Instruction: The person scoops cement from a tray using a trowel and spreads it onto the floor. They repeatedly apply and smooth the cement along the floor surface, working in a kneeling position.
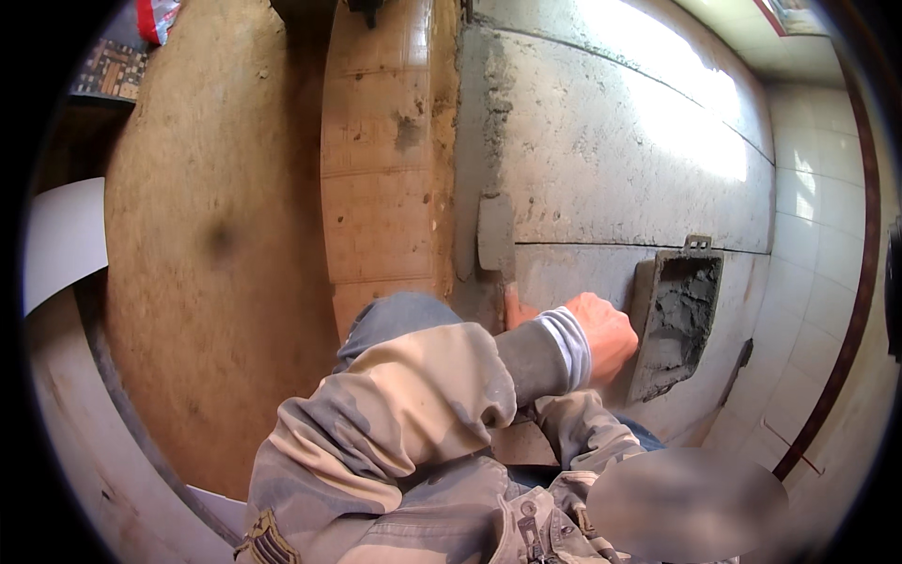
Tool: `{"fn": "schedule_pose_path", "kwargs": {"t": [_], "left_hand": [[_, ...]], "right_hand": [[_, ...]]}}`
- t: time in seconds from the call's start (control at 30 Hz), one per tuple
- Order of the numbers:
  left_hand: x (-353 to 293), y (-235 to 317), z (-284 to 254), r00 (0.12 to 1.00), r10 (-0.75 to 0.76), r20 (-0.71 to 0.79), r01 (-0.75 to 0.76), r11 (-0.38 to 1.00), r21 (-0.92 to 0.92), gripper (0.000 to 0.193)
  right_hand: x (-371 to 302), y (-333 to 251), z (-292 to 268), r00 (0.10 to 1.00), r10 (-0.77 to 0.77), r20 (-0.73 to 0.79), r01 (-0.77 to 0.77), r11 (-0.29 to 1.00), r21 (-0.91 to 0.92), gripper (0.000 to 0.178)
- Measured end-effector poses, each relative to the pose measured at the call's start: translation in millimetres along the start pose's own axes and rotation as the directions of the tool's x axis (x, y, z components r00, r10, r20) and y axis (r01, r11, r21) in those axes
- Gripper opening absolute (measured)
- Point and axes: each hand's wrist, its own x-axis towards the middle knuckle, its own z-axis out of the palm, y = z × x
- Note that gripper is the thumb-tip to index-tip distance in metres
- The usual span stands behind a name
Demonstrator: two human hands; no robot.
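Note:
My left hand point(606, 336) reaches across to the right in a striped cuff. Its fingers are curled in, and what they hold, if anything, is hidden. Beside it, close to its knuckles, sits a tilted rectangular mortar tub point(684, 315) with wet grey mortar inside. Lower down and mostly behind my left forearm, my right hand point(519, 308) shows a few fingers near the end of a flat, mortar-coated trowel point(495, 232). The trowel's handle is out of sight. Its blade lies along the smeared mortar strip point(479, 122) at the slab's left edge.
Large grey slabs point(601, 179) with dark joints spread beyond the tub, sunlit at the top. A tiled ledge point(376, 197) borders them, above a brown floor point(207, 282) on the left. White wall tiles point(808, 254) rise at the right. My bent knee point(404, 315) is against the ledge.

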Motion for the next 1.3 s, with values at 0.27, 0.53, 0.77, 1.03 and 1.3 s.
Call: {"fn": "schedule_pose_path", "kwargs": {"t": [0.27, 0.53, 0.77, 1.03, 1.3], "left_hand": [[-19, -5, 3, 0.983, -0.019, -0.183, 0.042, 0.992, 0.122, 0.019], [-50, 9, -27, 0.913, 0.018, -0.408, 0.071, 0.977, 0.202, 0.017], [-83, 6, -32, 0.846, -0.074, -0.528, 0.210, 0.956, 0.203, 0.015], [-94, 2, -32, 0.823, -0.136, -0.551, 0.280, 0.942, 0.186, 0.015], [-75, 2, -31, 0.826, -0.059, -0.561, 0.190, 0.966, 0.178, 0.016]], "right_hand": [[55, -159, -26, 0.998, -0.024, 0.058, 0.011, 0.979, 0.205, 0.071], [206, -239, -72, 0.985, -0.129, -0.114, 0.148, 0.972, 0.183, 0.067], [211, -352, -72, 0.974, -0.203, -0.105, 0.212, 0.974, 0.085, 0.065], [153, -392, -73, 0.789, -0.601, -0.127, 0.605, 0.727, 0.325, 0.032], [204, -382, -68, 0.719, -0.649, -0.248, 0.587, 0.759, -0.283, 0.034]]}}
